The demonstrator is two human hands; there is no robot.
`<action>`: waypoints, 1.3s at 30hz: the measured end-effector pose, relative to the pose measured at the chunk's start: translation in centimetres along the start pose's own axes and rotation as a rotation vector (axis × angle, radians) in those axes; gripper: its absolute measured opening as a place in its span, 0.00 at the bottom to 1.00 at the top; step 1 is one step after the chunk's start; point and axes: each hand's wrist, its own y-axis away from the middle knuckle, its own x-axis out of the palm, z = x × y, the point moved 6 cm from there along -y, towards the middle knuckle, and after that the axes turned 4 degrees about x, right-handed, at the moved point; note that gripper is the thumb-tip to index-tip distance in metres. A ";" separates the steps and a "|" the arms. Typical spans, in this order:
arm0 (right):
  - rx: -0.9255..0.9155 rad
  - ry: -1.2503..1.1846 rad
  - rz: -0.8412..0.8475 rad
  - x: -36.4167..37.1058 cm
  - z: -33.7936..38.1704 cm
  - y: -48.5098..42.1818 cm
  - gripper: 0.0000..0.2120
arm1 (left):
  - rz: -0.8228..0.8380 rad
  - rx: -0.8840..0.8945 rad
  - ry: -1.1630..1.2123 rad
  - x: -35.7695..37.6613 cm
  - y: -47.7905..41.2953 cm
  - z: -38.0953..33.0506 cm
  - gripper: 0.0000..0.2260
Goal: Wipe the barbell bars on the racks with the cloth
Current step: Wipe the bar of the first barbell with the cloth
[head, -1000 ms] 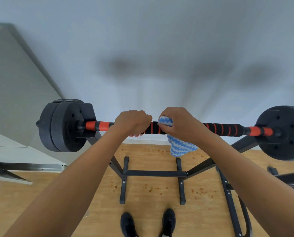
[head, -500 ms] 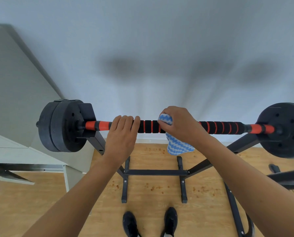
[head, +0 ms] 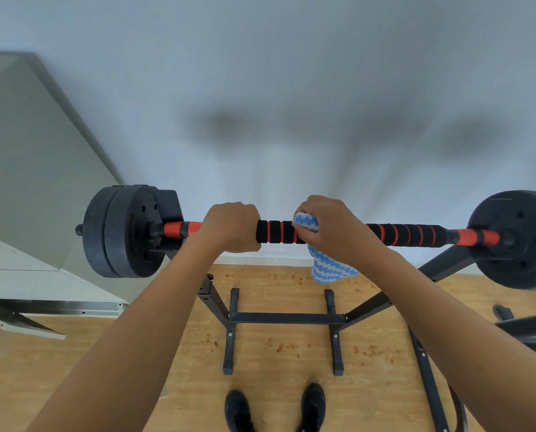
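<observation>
We see the barbell bar (head: 276,231) lying level across the black rack (head: 287,318), its black foam grip ringed with orange bands, with black weight plates (head: 126,232) on the left end and another plate (head: 522,238) on the right. Our left hand (head: 231,227) is wrapped fully round the bar from above, fingers curled under it, just inward of the orange section beside the left plates. Our right hand (head: 332,227) sits a short way along the bar, close to the left one with a few banded rings of foam showing between them. It grips the cloth (head: 326,263), blue and white in a zigzag weave, and clamps it against the bar: one corner of the cloth pokes up over the top of the bar at the thumb side of the hand, while the rest hangs loose below the bar and below the wrist. We cannot tell how far the fingers reach round underneath. Beneath, we see the wooden floor (head: 73,353), speckled with small reddish spots, and two black shoes (head: 276,406) at the rack's feet
</observation>
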 end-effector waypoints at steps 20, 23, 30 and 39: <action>0.004 -0.001 -0.021 0.3 -0.5 -0.2 0.07 | -0.204 0.038 -0.159 0.6 1.3 -1.6 0.12; -0.003 -0.024 0.014 0.2 -0.3 0.2 0.05 | 0.039 0.088 0.050 0.2 0.5 -0.6 0.11; 0.032 -0.053 0.000 -0.2 -0.2 0.2 0.06 | -0.387 0.085 -0.206 0.8 2.3 -2.0 0.12; 0.028 -0.015 -0.052 0.1 0.0 0.6 0.04 | 0.204 0.080 0.102 1.1 -1.0 -0.3 0.09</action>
